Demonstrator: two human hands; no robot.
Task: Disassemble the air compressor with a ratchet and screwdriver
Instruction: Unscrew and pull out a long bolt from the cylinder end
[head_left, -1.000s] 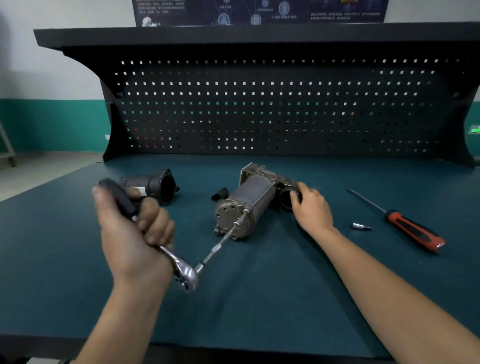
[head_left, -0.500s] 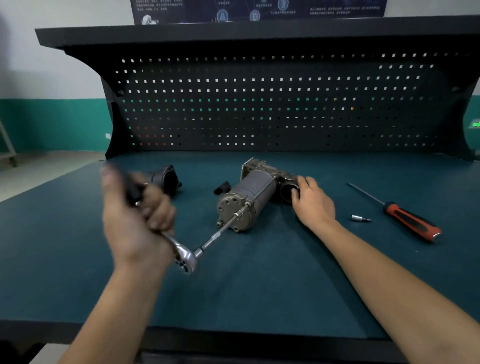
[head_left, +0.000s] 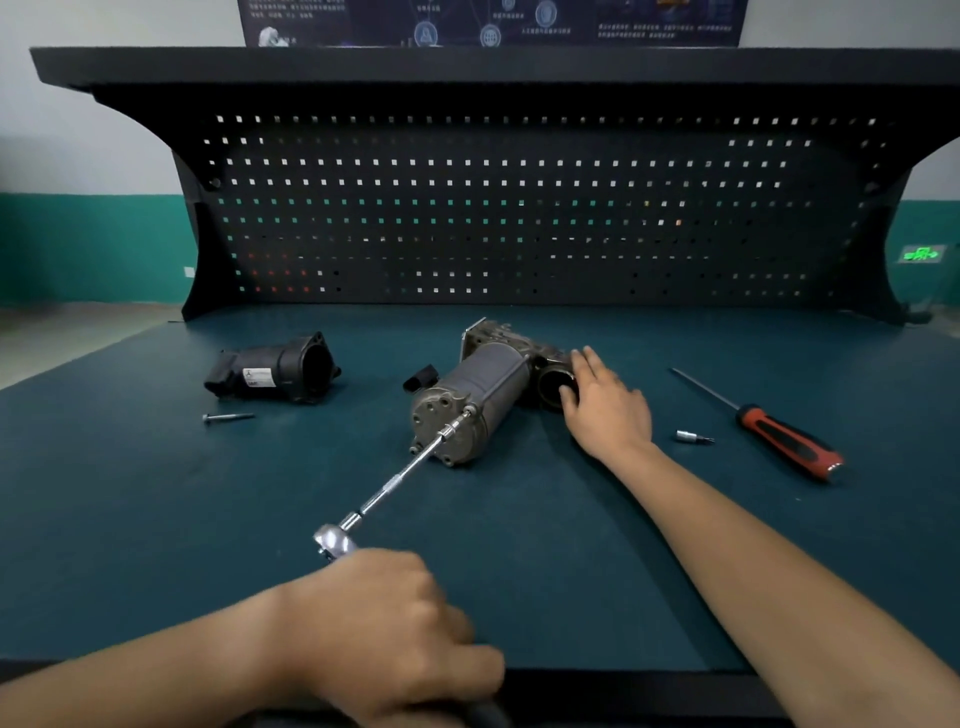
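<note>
Swinging ratchet: left hand (head_left: 384, 634), grip curled round chrome ratchet (head_left: 393, 484), swept it down; likely a loosening stroke.
Compressor: right hand (head_left: 605, 402) spread flat, bracing grey metal air compressor (head_left: 483, 395).

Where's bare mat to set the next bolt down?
Widest: front-left mat, this side of the loose bolt and left of the ratchet. Also the wedge between ratchet and right forearm, and right of the screwdriver. Crowded: around the compressor, right hand and bit.

Bare hands, left hand (head_left: 384, 629), right hand (head_left: 605, 410), on bare forearms (head_left: 753, 551)
</note>
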